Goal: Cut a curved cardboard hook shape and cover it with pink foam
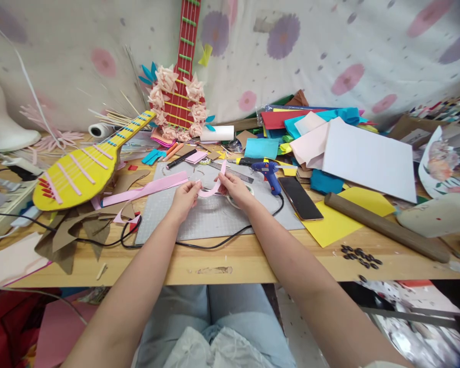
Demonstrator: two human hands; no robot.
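Observation:
Between my hands a narrow pink paper strip bends in a curve above the grey cutting mat. My left hand pinches its left end with thumb and fingertips. Fingers of my right hand are closed on the other end, which sticks up past the thumb. Behind my right hand, a roll of tape is partly covered. A metal ruler lies beyond the hands. To the right is a blue glue gun with its black cord. Longer pink strips lie on the left.
A yellow paper lute rests at left; a red one with paper flowers stands behind. At right are a phone, a brown tube, yellow paper, a white board and dark beads. A black cable crosses the front.

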